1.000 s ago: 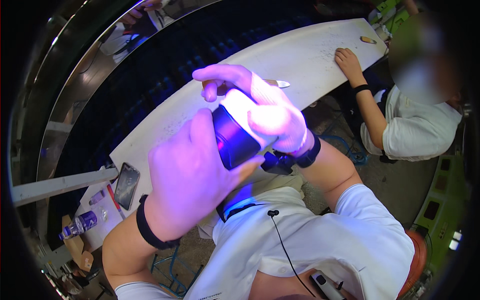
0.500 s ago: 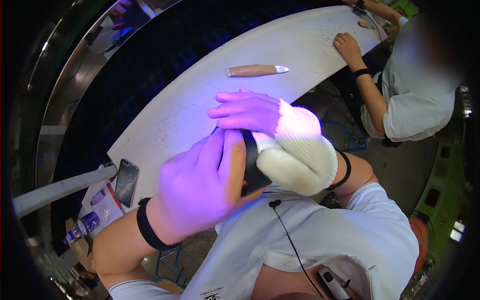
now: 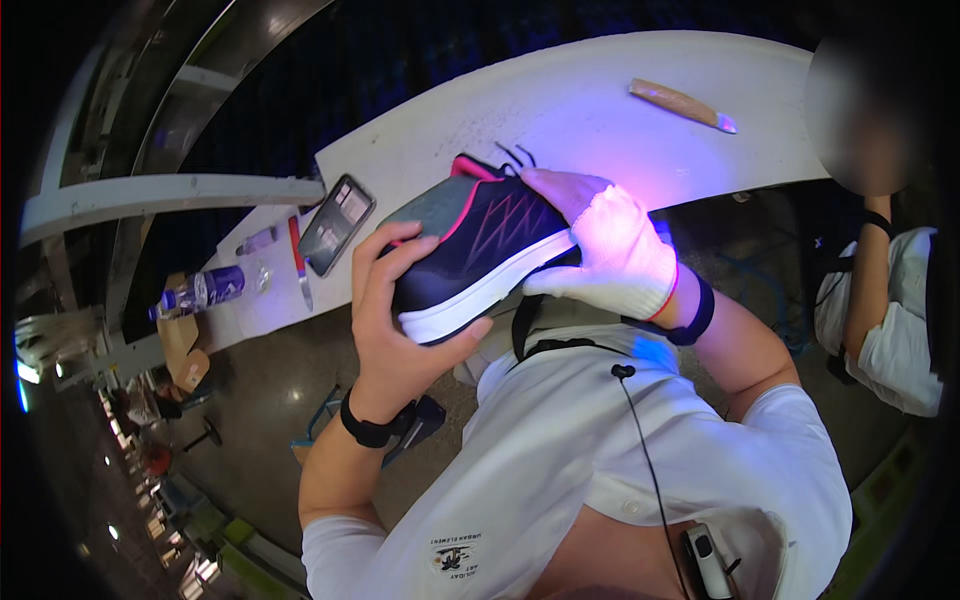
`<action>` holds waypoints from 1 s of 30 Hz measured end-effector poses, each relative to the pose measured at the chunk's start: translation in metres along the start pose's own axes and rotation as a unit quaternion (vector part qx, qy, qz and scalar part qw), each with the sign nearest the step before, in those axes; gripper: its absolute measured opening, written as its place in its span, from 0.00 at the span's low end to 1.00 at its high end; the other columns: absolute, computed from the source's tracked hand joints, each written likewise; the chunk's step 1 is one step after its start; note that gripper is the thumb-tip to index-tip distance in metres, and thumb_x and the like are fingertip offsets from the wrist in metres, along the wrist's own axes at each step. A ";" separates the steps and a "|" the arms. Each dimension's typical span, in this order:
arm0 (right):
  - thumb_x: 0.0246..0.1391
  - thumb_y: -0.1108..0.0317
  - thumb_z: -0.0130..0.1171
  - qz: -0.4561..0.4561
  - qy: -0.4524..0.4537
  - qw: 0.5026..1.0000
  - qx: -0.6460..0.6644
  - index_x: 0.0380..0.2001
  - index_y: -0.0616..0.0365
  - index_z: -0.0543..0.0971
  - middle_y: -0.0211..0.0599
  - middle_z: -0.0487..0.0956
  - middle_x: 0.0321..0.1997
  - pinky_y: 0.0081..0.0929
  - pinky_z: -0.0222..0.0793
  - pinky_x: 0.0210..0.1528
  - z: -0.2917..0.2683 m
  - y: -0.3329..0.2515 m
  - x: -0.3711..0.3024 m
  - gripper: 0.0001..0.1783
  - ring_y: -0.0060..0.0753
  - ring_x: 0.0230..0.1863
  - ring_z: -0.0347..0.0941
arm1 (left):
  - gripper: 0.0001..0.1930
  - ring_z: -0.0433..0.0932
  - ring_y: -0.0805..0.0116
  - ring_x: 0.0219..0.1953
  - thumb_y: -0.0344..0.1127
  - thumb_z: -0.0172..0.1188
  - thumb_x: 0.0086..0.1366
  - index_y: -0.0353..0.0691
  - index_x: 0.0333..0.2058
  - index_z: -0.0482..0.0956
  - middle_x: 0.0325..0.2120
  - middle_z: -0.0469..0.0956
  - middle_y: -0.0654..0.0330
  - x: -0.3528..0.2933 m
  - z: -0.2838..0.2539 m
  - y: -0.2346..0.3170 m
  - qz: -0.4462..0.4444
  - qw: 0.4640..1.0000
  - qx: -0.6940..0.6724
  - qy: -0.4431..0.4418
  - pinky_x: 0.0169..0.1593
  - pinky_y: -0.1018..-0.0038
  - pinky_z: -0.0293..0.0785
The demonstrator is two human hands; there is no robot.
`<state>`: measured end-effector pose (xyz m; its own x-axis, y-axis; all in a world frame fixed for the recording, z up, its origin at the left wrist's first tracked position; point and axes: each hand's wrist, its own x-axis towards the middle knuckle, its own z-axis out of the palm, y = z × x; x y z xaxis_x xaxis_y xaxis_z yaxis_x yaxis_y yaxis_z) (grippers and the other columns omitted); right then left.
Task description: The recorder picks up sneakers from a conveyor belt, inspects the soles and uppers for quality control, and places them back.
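Note:
A black sneaker with a white sole, pink trim and a grey-green panel is held up over the near edge of the table, its side and sole edge facing me. Around its left end my left hand is closed, fingers over the upper and thumb against the sole. My right hand, in a white knit glove with bare fingertips, grips the other end, with the fingers on top and the thumb below the sole. Black lace ends stick up beyond the shoe. The shoe's far side is hidden.
On the white table lie a knife with a wrapped tan handle, a phone and a red-handled blade. A bottle with a purple label is at the left. A co-worker's arm shows at right. Purple light falls near my right hand.
My hands have parted from their overlapped position and the shoe now shows plainly between them. The view has shifted, so the table items appear further right. My left hand is out of the purple light.

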<state>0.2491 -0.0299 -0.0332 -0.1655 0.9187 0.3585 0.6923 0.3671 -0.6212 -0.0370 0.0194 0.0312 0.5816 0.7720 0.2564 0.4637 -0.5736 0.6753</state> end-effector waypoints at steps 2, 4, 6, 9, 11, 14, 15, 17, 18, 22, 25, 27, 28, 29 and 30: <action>0.47 0.43 0.76 0.032 -0.071 0.997 -0.010 0.69 0.58 0.72 0.53 0.81 0.59 0.47 0.73 0.62 -0.004 0.025 -0.010 0.50 0.55 0.60 0.79 | 0.40 0.73 0.47 0.62 0.37 0.83 0.43 0.38 0.57 0.77 0.61 0.70 0.45 0.005 -0.001 0.004 -0.016 1.000 -0.009 0.001 0.67 0.55 0.69; 0.51 0.43 0.73 0.038 -0.111 0.993 0.023 0.70 0.55 0.72 0.53 0.81 0.57 0.48 0.74 0.60 -0.012 0.058 -0.019 0.48 0.55 0.57 0.79 | 0.40 0.72 0.46 0.63 0.38 0.82 0.42 0.37 0.56 0.77 0.61 0.69 0.44 0.014 0.002 0.017 0.002 1.000 -0.022 0.011 0.67 0.54 0.68; 0.54 0.45 0.70 -0.026 -0.021 0.998 0.059 0.70 0.54 0.72 0.52 0.81 0.56 0.48 0.76 0.58 0.002 0.068 -0.026 0.44 0.54 0.55 0.79 | 0.40 0.71 0.44 0.63 0.38 0.83 0.41 0.38 0.56 0.77 0.62 0.68 0.42 0.022 0.005 0.033 0.041 0.999 -0.019 -0.005 0.68 0.52 0.67; 0.54 0.56 0.66 -0.142 0.159 0.977 0.025 0.67 0.55 0.75 0.49 0.80 0.56 0.49 0.78 0.56 -0.010 0.059 -0.029 0.36 0.55 0.54 0.79 | 0.47 0.69 0.41 0.65 0.42 0.86 0.40 0.42 0.60 0.73 0.64 0.66 0.39 0.027 -0.006 0.045 0.129 0.991 -0.026 -0.012 0.69 0.49 0.66; 0.51 0.63 0.66 -0.189 0.242 0.950 -0.048 0.62 0.46 0.78 0.47 0.79 0.56 0.52 0.79 0.54 -0.048 0.055 -0.024 0.32 0.57 0.56 0.78 | 0.44 0.72 0.45 0.65 0.36 0.84 0.50 0.39 0.64 0.70 0.64 0.67 0.40 0.030 -0.004 0.049 0.243 0.962 -0.097 0.075 0.65 0.52 0.74; 0.48 0.71 0.71 -0.233 0.325 0.876 -0.269 0.59 0.37 0.79 0.43 0.78 0.58 0.45 0.82 0.48 -0.145 0.041 0.007 0.32 0.55 0.54 0.78 | 0.50 0.63 0.31 0.71 0.39 0.77 0.61 0.43 0.74 0.52 0.74 0.50 0.36 0.038 0.001 0.049 0.303 0.923 -0.172 0.163 0.70 0.40 0.66; 0.48 0.74 0.70 -0.238 0.339 0.857 -0.308 0.58 0.38 0.80 0.42 0.78 0.58 0.46 0.81 0.50 -0.184 0.036 0.028 0.32 0.55 0.54 0.78 | 0.48 0.66 0.35 0.70 0.34 0.75 0.62 0.40 0.74 0.53 0.73 0.53 0.38 0.040 0.002 0.046 0.318 0.918 -0.167 0.166 0.70 0.41 0.68; 0.46 0.77 0.70 -0.253 0.400 0.786 -0.399 0.62 0.43 0.80 0.41 0.77 0.55 0.44 0.77 0.55 -0.257 0.022 0.078 0.36 0.51 0.53 0.78 | 0.46 0.69 0.36 0.68 0.30 0.73 0.63 0.37 0.73 0.54 0.71 0.56 0.38 0.024 0.009 0.041 0.258 0.939 -0.176 0.146 0.67 0.43 0.72; 0.50 0.73 0.71 -0.205 0.418 0.769 -0.438 0.67 0.43 0.77 0.41 0.77 0.54 0.43 0.76 0.55 -0.287 0.012 0.103 0.38 0.53 0.52 0.77 | 0.42 0.72 0.38 0.66 0.27 0.71 0.64 0.35 0.72 0.57 0.70 0.58 0.38 0.013 0.011 0.038 0.219 0.951 -0.176 0.126 0.64 0.46 0.77; 0.63 0.58 0.64 -0.026 0.463 0.689 -0.557 0.67 0.39 0.76 0.47 0.80 0.56 0.47 0.81 0.50 -0.384 -0.027 0.238 0.28 0.54 0.49 0.81 | 0.42 0.72 0.44 0.67 0.27 0.71 0.64 0.34 0.72 0.58 0.70 0.59 0.40 -0.006 0.029 0.027 0.160 0.963 -0.192 0.099 0.62 0.47 0.79; 0.66 0.60 0.60 -0.088 0.447 0.743 -0.491 0.65 0.44 0.77 0.51 0.80 0.58 0.50 0.80 0.53 -0.413 -0.046 0.318 0.25 0.57 0.53 0.81 | 0.36 0.81 0.57 0.55 0.19 0.71 0.58 0.35 0.65 0.69 0.59 0.73 0.44 -0.012 0.043 0.027 0.102 0.954 -0.245 0.140 0.51 0.67 0.85; 0.66 0.64 0.56 -0.021 0.396 0.810 -0.433 0.62 0.49 0.79 0.53 0.81 0.57 0.51 0.79 0.56 -0.396 -0.038 0.331 0.22 0.59 0.56 0.80 | 0.35 0.81 0.56 0.55 0.20 0.71 0.58 0.35 0.64 0.70 0.59 0.73 0.44 -0.021 0.049 0.023 0.053 0.963 -0.225 0.142 0.53 0.66 0.85; 0.65 0.63 0.56 -0.062 0.348 0.831 -0.430 0.60 0.51 0.80 0.54 0.82 0.57 0.48 0.78 0.57 -0.377 -0.031 0.328 0.21 0.60 0.56 0.80 | 0.34 0.81 0.56 0.55 0.21 0.71 0.59 0.35 0.64 0.70 0.60 0.72 0.44 -0.027 0.053 0.019 0.034 0.966 -0.212 0.145 0.53 0.65 0.85; 0.63 0.60 0.64 -0.068 0.319 0.846 -0.422 0.53 0.52 0.83 0.51 0.83 0.55 0.48 0.75 0.62 -0.346 -0.024 0.323 0.18 0.52 0.58 0.80 | 0.34 0.81 0.56 0.55 0.21 0.71 0.59 0.35 0.64 0.70 0.60 0.72 0.44 -0.032 0.057 0.014 0.028 0.964 -0.213 0.156 0.53 0.65 0.85; 0.63 0.60 0.64 -0.079 0.310 0.850 -0.418 0.53 0.52 0.83 0.51 0.83 0.55 0.48 0.75 0.62 -0.338 -0.027 0.330 0.18 0.52 0.58 0.80 | 0.33 0.81 0.56 0.55 0.22 0.70 0.61 0.35 0.65 0.70 0.61 0.72 0.46 -0.039 0.060 0.008 -0.019 0.970 -0.204 0.131 0.53 0.64 0.85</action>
